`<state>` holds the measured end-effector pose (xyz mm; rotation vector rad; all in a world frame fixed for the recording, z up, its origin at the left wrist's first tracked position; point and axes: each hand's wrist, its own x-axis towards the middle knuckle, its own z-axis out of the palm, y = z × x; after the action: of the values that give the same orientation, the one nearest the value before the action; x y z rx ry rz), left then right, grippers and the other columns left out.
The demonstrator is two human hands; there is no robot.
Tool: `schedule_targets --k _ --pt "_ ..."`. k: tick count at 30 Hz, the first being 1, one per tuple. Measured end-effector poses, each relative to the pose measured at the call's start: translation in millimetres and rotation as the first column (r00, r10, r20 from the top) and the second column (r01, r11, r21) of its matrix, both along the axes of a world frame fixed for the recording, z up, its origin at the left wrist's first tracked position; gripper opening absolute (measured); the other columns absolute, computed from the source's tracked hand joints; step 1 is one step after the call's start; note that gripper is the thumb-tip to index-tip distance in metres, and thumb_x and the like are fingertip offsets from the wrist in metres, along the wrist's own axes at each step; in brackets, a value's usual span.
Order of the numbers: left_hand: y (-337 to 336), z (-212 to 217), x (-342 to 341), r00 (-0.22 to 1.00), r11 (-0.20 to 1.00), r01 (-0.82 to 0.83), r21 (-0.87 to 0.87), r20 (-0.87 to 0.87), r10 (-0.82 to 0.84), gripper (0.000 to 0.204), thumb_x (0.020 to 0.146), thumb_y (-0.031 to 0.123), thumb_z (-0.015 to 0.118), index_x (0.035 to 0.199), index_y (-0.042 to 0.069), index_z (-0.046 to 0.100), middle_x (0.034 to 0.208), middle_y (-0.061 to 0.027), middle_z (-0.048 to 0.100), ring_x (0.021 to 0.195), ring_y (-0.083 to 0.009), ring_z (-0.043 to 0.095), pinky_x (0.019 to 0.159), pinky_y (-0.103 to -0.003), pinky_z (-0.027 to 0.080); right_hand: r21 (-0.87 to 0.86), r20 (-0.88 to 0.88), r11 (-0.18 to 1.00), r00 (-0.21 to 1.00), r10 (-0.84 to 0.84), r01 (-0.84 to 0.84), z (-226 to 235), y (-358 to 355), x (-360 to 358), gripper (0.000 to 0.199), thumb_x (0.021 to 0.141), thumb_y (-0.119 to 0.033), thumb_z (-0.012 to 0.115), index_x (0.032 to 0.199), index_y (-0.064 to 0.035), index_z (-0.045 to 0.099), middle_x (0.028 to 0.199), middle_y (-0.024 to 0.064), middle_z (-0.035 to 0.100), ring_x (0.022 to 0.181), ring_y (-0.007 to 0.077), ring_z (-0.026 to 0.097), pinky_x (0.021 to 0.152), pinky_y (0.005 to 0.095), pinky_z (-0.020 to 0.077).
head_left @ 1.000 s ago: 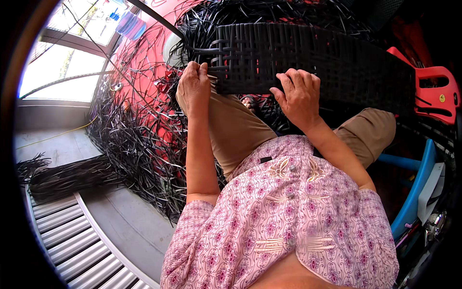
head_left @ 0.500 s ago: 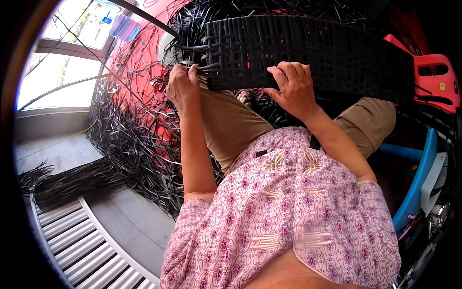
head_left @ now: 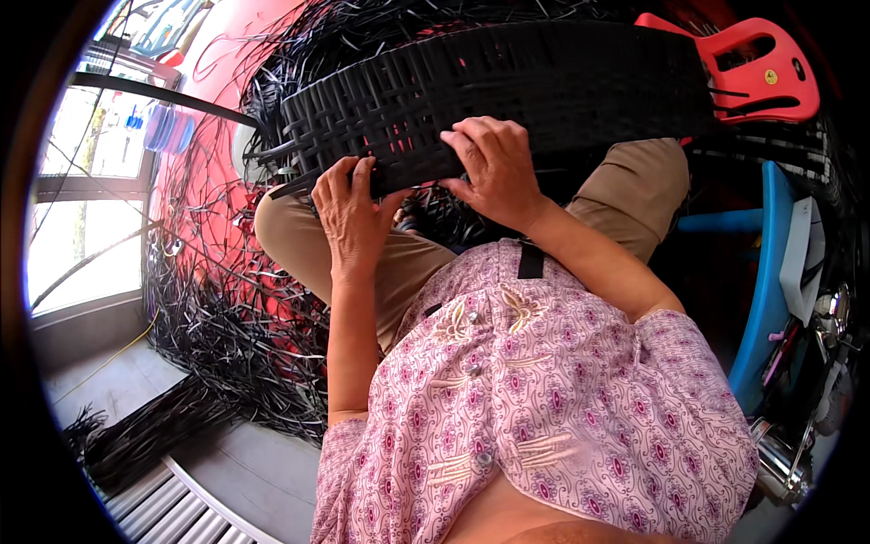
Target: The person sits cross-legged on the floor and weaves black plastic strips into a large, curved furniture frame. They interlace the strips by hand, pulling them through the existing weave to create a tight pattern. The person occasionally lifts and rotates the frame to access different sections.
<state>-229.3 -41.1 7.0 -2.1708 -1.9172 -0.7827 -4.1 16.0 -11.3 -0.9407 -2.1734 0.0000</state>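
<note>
From the head view, a wide black woven panel of flat plastic strips point(head_left: 507, 91) lies across my knees. My left hand point(head_left: 349, 213) grips its near edge, fingers curled over the rim; my right hand point(head_left: 494, 168) presses flat, fingers spread on the weave. It looks light, springy, slick; the firm woven edge seems the best hold, not the loose black strips point(head_left: 227, 308) trailing left.

The woven panel point(head_left: 507, 82) is black, an open criss-cross weave; the loose strips point(head_left: 227, 326) heaped at the left are black too. The blouse point(head_left: 544, 408) is pale pink with a purple floral print, the trousers point(head_left: 299, 245) tan, the plastic stool point(head_left: 752, 72) red, the chair point(head_left: 766, 281) blue
</note>
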Motion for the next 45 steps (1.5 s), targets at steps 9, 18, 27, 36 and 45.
schedule_targets --k 9,18,27,36,45 --pt "-4.4 -3.5 -1.3 1.0 1.0 0.001 -0.02 -0.016 -0.001 0.061 0.073 0.029 0.082 0.125 0.007 0.059 0.124 -0.0149 0.055 0.117 -0.0356 0.049 0.101 -0.048 0.036 0.084 0.135 0.986 0.979 -0.153 0.142 -6.1 11.0 69.6 0.074 0.066 -0.029 0.085 0.132 -0.0134 0.057 0.124 0.0046 0.054 0.119 0.0243 0.049 0.102 0.0468 0.0348" --pt "-3.0 -15.2 1.2 1.0 1.0 -0.019 0.017 -0.001 0.019 0.059 0.074 0.024 0.082 0.127 0.009 0.06 0.123 -0.0132 0.055 0.117 -0.034 0.049 0.102 -0.047 0.036 0.087 0.103 0.991 0.988 -0.112 0.103 -4.1 18.9 93.3 0.075 0.06 -0.029 0.087 0.128 -0.0146 0.058 0.123 0.0036 0.053 0.115 0.0243 0.051 0.098 0.0442 0.0371" --pt "-1.5 -22.3 0.2 0.999 0.999 -0.039 0.019 0.0 0.039 0.061 0.073 0.021 0.083 0.128 0.01 0.06 0.125 -0.0123 0.053 0.119 -0.033 0.047 0.105 -0.047 0.035 0.106 0.211 0.989 0.969 -0.126 0.106 6.4 27.9 130.3 0.068 0.06 -0.027 0.086 0.121 -0.0133 0.06 0.116 0.0033 0.056 0.111 0.0216 0.054 0.097 0.0412 0.039" --pt "-3.0 -22.4 2.6 0.999 0.999 -0.031 0.022 0.031 0.03 0.061 0.075 0.018 0.081 0.131 0.009 0.059 0.125 -0.0128 0.054 0.119 -0.0336 0.048 0.105 -0.047 0.036 0.142 0.113 0.962 0.962 -0.248 0.232 5.3 28.3 168.5 0.069 0.068 -0.036 0.082 0.127 -0.0122 0.056 0.123 0.0052 0.054 0.116 0.0237 0.053 0.101 0.0436 0.038" --pt "-3.7 -23.3 1.7 0.999 0.999 -0.02 0.038 -0.031 0.021 0.061 0.079 0.026 0.079 0.133 0.007 0.058 0.128 -0.0143 0.053 0.12 -0.0345 0.047 0.105 -0.049 0.035 0.1 0.173 0.973 0.959 -0.224 0.21 -0.1 33.1 193.2 0.071 0.063 -0.033 0.086 0.125 -0.0145 0.057 0.117 0.0035 0.055 0.114 0.0223 0.054 0.098 0.041 0.039"
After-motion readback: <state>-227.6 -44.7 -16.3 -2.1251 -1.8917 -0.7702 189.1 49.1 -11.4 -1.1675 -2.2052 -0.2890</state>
